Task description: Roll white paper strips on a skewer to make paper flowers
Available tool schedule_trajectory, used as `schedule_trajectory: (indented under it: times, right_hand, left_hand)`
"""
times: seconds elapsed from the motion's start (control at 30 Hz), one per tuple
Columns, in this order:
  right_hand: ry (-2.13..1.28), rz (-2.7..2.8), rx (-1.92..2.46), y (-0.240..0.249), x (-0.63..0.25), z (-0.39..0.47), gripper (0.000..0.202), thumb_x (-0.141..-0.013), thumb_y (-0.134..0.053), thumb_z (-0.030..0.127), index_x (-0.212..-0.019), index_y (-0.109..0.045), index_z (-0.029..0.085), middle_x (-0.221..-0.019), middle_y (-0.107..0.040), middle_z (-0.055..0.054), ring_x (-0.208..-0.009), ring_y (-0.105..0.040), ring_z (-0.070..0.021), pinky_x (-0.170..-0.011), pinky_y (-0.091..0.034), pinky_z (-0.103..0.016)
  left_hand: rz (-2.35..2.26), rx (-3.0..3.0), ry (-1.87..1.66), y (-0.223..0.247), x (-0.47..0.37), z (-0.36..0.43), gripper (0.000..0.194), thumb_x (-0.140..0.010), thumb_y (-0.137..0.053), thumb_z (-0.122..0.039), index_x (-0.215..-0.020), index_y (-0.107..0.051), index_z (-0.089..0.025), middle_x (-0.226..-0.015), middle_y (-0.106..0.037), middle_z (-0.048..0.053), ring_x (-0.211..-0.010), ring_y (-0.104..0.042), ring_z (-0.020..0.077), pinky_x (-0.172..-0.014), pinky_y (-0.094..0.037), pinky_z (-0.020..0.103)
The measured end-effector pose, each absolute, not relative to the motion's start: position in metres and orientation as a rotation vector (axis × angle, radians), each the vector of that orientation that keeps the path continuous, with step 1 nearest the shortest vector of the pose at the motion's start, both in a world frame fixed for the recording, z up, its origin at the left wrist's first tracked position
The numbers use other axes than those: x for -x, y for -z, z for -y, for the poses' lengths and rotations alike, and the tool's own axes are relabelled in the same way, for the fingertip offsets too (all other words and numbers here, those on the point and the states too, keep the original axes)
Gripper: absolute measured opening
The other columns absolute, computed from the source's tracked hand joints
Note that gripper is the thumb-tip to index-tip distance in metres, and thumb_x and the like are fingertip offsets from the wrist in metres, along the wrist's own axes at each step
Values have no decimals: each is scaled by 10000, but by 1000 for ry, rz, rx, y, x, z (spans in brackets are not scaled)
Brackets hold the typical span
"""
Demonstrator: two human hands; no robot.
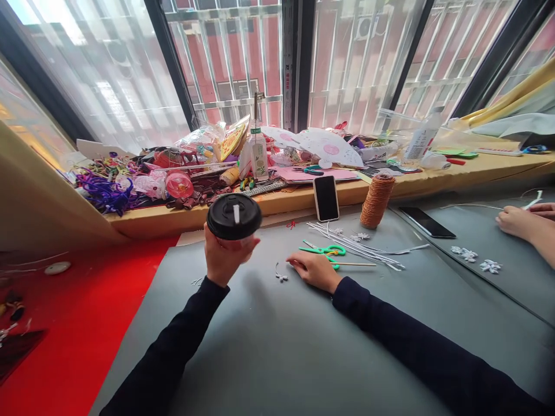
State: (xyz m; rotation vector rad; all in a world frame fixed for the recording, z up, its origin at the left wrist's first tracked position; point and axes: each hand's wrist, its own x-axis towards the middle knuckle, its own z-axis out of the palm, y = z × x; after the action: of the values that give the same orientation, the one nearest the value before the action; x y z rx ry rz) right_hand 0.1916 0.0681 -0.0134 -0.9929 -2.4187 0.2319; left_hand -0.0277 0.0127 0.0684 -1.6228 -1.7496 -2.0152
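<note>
Raised above the grey table mat (243, 358), my left hand (223, 260) is wrapped round a takeaway cup (234, 216) with a black lid. The lid has a white strip on top. My right hand (315, 270) rests on the mat, its fingers loosely stretched to the left and nothing visible in them. Just left of its fingertips lies a small white knotted cord piece (281, 278). Behind and beside that hand are green-handled scissors (323, 250) and a thin wooden stick (358, 264). Several white cords (368, 247) lie farther back.
A spool of orange-brown cord (377, 201) stands near a propped phone (326, 198). Another phone (427, 222) and white cord flowers (463, 254) lie to the right, near another person's hands (518, 222). Craft materials and bottles crowd the windowsill (277, 199). A red surface (95, 306) borders the left.
</note>
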Motion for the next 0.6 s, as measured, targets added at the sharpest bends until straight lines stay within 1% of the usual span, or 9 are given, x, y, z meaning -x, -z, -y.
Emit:
schedule_trajectory:
  times: [0.1, 0.17, 0.23, 0.33, 0.4, 0.5, 0.53, 0.6]
  right_hand:
    - [-255, 2410, 988, 16, -191, -70, 256, -859, -368, 302, -989, -586, 268, -879, -634, -7, -777, -562, -122, -660, -366, -213]
    - [-260, 2396, 999, 16, -191, -70, 255, -860, -366, 308, -982, -586, 268, -893, -636, -5, -790, -565, -122, -662, -371, -213]
    - [-265, 2393, 1022, 16, -191, -71, 254, -852, -381, 327, -993, -582, 263, -888, -640, -6, -770, -573, -122, -639, -371, -211]
    - [-268, 2426, 1063, 15, -187, -73, 289, -827, -424, 378, -1053, -560, 260, -834, -654, -7, -732, -587, -130, -598, -364, -213]
    - [-266, 2452, 1075, 14, -183, -74, 320, -824, -426, 399, -1092, -542, 266, -819, -663, -7, -750, -599, -141, -602, -363, -216]
    - [-262, 2512, 1001, 13, -178, -75, 344, -828, -421, 417, -1127, -521, 279, -863, -670, -9, -799, -606, -155, -639, -366, -223]
    - [-260, 2536, 962, 13, -177, -76, 350, -829, -422, 419, -1137, -515, 281, -888, -669, -11, -813, -606, -157, -652, -365, -225]
    - [-256, 2576, 902, 13, -175, -76, 330, -839, -410, 411, -1121, -527, 284, -926, -663, -14, -830, -605, -156, -665, -358, -225]
  left_hand:
    - [1879, 1473, 1937, -50, 62, -41, 754, -390, -778, -359, -1023, -404, -194, -1015, -534, 60, -967, -525, 216, -871, -401, 366]
    - [1948, 1388, 1962, -36, 83, -53, 746, -423, -764, -358, -1041, -375, -203, -1045, -527, 63, -968, -527, 203, -872, -401, 363]
    - [1977, 1315, 2027, -25, 98, -61, 719, -473, -741, -357, -1056, -352, -200, -1058, -522, 70, -969, -528, 192, -875, -401, 360]
    - [2014, 1338, 2025, -17, 106, -67, 705, -506, -724, -350, -1078, -341, -195, -1062, -514, 72, -971, -522, 186, -878, -397, 354]
    - [1965, 1366, 1994, -17, 105, -67, 707, -535, -707, -345, -1112, -330, -186, -1094, -485, 87, -997, -502, 187, -885, -388, 344]
    - [1801, 1264, 1913, -25, 103, -57, 688, -608, -651, -339, -1176, -305, -161, -1171, -399, 128, -1062, -448, 201, -907, -360, 345]
    - [1739, 1206, 1867, -29, 101, -52, 663, -636, -624, -334, -1189, -306, -154, -1187, -372, 137, -1080, -427, 209, -916, -347, 353]
    - [1625, 1154, 1753, -37, 96, -39, 533, -700, -545, -300, -1168, -351, -137, -1157, -383, 136, -1079, -406, 221, -912, -337, 372]
